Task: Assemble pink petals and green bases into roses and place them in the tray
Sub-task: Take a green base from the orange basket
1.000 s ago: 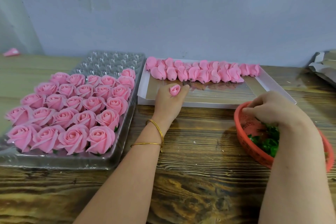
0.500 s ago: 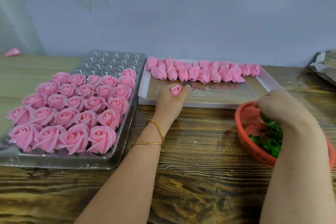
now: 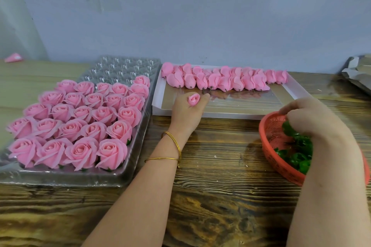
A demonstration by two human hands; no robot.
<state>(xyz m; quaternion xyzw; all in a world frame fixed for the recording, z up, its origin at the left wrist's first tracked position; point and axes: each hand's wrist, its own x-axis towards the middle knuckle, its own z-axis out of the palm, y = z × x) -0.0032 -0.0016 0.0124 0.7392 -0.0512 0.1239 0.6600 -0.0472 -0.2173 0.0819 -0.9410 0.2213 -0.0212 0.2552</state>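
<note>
**Bud in the left hand, right hand in the basket of bases**

A dark-grained wooden worktop (image 3: 220, 166) runs along a plain blue-grey wall (image 3: 200, 16). A crumpled grey sheet (image 3: 359, 74) lies at its far right, and a stray pink scrap (image 3: 13, 57) sits far off at the left.

On the left of the worktop lies a clear plastic blister tray (image 3: 124, 66). It is filled with finished pink roses (image 3: 80, 122) except for the rear rows of cups. Just beside it is a shallow white cardboard box (image 3: 289, 88), with a row of loose pink petal buds (image 3: 220, 80) along its back edge.

The left hand (image 3: 186, 112), with two thin gold bangles (image 3: 172, 142) on its wrist, rests at the front edge of the box. Its curled fingers pinch a single small pink bud (image 3: 194, 99), which points upward.

Well apart to the right, the right hand (image 3: 313, 116) reaches down into a round orange-red plastic mesh basket (image 3: 275, 146). Its fingers are bent among the glossy green bases (image 3: 299, 158). I cannot tell whether they have closed on one.

Compared with a second ago, the left hand and its bud have stayed where they were. The right hand has shifted slightly rightward over the basket, and green now shows under its fingertips.
</note>
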